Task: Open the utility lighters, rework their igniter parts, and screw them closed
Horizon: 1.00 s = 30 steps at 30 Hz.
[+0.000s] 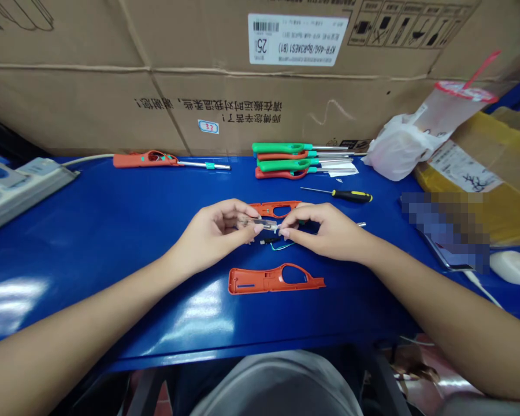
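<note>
My left hand (214,234) pinches a small clear plastic lighter tank (266,223) between thumb and fingers. At the tank's right end, my right hand (329,231) is closed in a pinch on a small whitish-blue fitting (279,229), partly covered by the fingertips. Just behind both hands lies one orange lighter shell half (262,209). Another orange shell half (251,281) rests nearer the front edge, inner side up. Below the tank is a small black part (268,240) with a thin light-blue wire (282,247). A metal tip (361,225) shows beyond my right hand.
Several green and red-orange lighters (286,148) lie at the back. An orange lighter (130,160) is farther left, near a white power strip (30,185). A screwdriver (351,196) sits behind my right hand. On the right are a bagged drink cup (446,110), phone (446,231) and white mouse (515,266).
</note>
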{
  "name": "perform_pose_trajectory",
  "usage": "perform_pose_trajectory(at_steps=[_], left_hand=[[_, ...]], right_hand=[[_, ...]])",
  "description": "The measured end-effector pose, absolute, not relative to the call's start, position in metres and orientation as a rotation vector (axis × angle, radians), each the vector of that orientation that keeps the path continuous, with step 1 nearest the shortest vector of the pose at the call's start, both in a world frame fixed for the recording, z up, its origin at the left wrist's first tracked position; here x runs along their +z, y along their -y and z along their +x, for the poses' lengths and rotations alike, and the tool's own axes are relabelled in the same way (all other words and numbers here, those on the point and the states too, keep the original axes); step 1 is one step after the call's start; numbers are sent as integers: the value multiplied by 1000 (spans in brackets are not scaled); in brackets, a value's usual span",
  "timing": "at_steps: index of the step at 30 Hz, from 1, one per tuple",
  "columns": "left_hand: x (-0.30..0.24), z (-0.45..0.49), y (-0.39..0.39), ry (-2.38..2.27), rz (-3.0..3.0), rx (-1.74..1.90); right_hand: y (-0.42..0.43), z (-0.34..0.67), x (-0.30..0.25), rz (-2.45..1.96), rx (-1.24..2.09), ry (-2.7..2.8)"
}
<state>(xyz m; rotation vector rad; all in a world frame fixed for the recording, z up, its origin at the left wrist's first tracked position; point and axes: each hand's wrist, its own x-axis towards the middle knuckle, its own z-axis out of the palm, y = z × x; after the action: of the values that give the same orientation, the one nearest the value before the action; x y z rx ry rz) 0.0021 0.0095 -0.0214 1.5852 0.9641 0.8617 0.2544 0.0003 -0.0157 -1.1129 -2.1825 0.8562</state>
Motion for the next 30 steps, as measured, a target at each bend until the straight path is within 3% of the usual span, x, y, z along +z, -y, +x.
perform_pose_trajectory(at_steps=[30], left_hand=[[-20, 4, -5, -1009, 1661, 655]], right_hand=[[-3, 257, -13, -995, 704, 2413]])
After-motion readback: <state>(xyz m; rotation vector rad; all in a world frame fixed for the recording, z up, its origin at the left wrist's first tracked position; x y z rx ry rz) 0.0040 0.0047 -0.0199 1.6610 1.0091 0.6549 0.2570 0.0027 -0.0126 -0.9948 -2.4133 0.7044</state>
